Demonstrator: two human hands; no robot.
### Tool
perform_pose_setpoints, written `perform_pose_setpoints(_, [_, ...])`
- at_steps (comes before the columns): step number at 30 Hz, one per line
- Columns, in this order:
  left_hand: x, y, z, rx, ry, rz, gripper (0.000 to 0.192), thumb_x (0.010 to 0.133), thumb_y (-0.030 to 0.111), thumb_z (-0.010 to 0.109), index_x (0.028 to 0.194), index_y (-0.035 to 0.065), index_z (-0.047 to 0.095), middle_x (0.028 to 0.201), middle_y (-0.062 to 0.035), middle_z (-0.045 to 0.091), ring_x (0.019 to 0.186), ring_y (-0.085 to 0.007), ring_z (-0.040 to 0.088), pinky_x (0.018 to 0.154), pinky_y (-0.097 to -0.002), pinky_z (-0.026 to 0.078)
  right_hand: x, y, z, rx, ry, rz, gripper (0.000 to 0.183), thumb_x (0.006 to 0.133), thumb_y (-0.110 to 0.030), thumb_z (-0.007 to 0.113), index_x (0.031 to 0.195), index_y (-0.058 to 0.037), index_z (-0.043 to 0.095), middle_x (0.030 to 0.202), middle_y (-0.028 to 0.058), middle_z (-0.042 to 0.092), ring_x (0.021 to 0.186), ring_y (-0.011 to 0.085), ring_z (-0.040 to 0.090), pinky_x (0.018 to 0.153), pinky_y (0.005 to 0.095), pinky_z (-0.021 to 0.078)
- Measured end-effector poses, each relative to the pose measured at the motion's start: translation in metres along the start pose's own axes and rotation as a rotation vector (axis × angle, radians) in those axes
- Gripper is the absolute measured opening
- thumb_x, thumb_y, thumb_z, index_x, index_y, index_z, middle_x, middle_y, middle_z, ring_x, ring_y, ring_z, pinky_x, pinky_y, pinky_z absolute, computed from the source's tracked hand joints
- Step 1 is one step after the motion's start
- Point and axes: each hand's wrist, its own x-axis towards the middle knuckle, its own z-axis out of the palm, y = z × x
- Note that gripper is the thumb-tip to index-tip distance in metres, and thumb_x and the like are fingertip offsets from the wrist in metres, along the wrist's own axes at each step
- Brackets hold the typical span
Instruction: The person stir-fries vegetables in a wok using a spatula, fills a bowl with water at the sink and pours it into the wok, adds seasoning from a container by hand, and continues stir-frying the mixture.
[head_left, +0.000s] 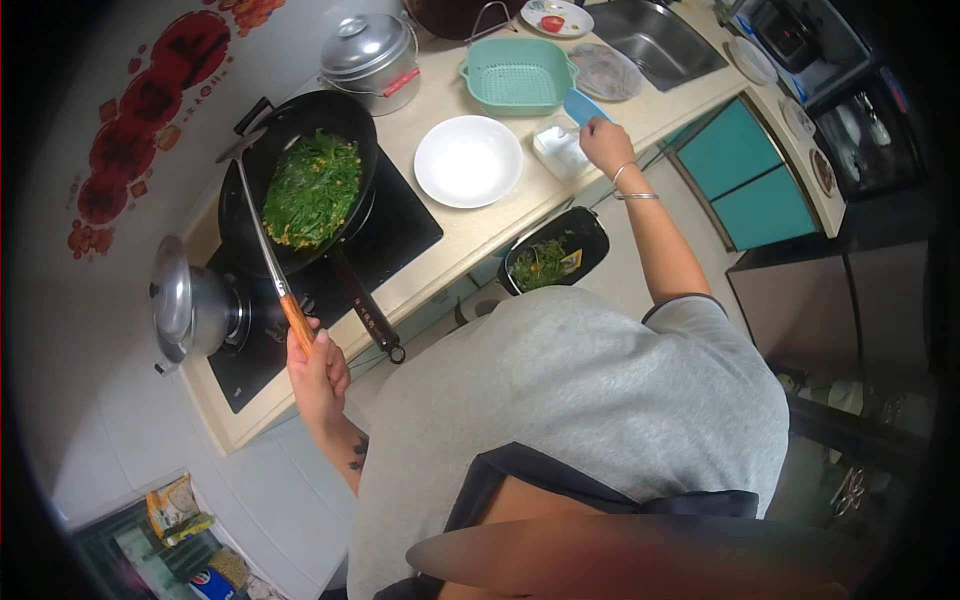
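My left hand (319, 371) grips the orange-brown wooden handle of a long metal wok turner (259, 210). The turner's head rests by the far-left rim of a black wok (364, 157). Inside the wok lies a flat mass of chopped green leaves (311, 191) with yellow bits. My right hand (606, 142) is curled closed above a small seasoning box (559, 146) holding white contents. The box's blue lid (587, 107) stands raised beside the fingers. Whether the fingers pinch a small spoon is hidden. A white plate (469, 161) sits left of the box.
The wok handle (367, 307) juts over the counter edge. A lidded pot (199, 307) stands on the other burner. Behind are a lidded aluminium pot (371, 64), a green colander (517, 75) and a sink (660, 41). Below the counter is a black bin (592, 232) with green scraps.
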Motion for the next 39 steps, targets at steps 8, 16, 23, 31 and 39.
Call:
perform_pose_setpoints(8, [0.015,0.005,0.024,-0.017,-0.09,-0.033,0.019,0.094,0.01,0.055,0.111,0.0098,0.047,0.062,0.0043,0.034,0.042,-0.0029,0.029,0.033,-0.0174,0.021,0.009,0.045,0.084,0.107,0.022,0.022,0.028,0.087,-0.023,0.053,0.089,0.0,0.068,0.082,0.0255,0.065,0.076,0.0417,0.064,0.073,0.0474,0.0518])
perform_pose_setpoints(16, [0.009,0.0,0.027,-0.052,-0.096,-0.01,0.018,0.095,0.009,0.053,0.113,0.007,0.048,0.063,0.0044,0.035,0.043,-0.0014,0.028,0.032,-0.0154,0.019,0.002,0.041,0.07,0.927,-0.277,0.531,0.017,0.09,-0.018,0.055,0.083,-0.003,0.06,0.067,0.0018,0.054,0.047,0.0084,0.042,0.04,0.0237,0.0307])
perform_pose_setpoints(23, [0.001,0.003,0.014,-0.068,-0.038,0.007,0.02,0.095,0.009,0.054,0.113,0.0069,0.046,0.064,0.0037,0.036,0.043,-0.0017,0.029,0.033,-0.0155,0.022,0.004,-0.044,0.01,1.159,-0.393,0.268,0.017,0.088,-0.017,0.053,0.079,-0.0045,0.06,0.067,0.0015,0.054,0.046,0.0085,0.041,0.041,0.021,0.0312])
perform_pose_setpoints(31, [-0.007,0.003,0.008,-0.071,0.006,0.033,0.02,0.095,0.01,0.054,0.112,0.0075,0.046,0.063,0.0036,0.036,0.043,-0.0022,0.029,0.032,-0.0159,0.022,0.019,-0.224,0.024,0.561,-0.055,-0.452,0.029,0.089,-0.028,0.053,0.088,-0.0029,0.068,0.076,0.0173,0.067,0.072,0.033,0.065,0.068,0.0415,0.0505])
perform_pose_setpoints(39, [-0.016,-0.002,0.0,-0.032,0.026,0.006,0.022,0.094,0.01,0.054,0.113,0.0082,0.044,0.063,0.0031,0.037,0.042,-0.0028,0.03,0.033,-0.0169,0.023,0.006,-0.061,0.007,0.224,0.144,-0.04,0.031,0.083,-0.026,0.053,0.081,0.0013,0.067,0.077,0.0253,0.065,0.078,0.0429,0.064,0.072,0.0486,0.0504])
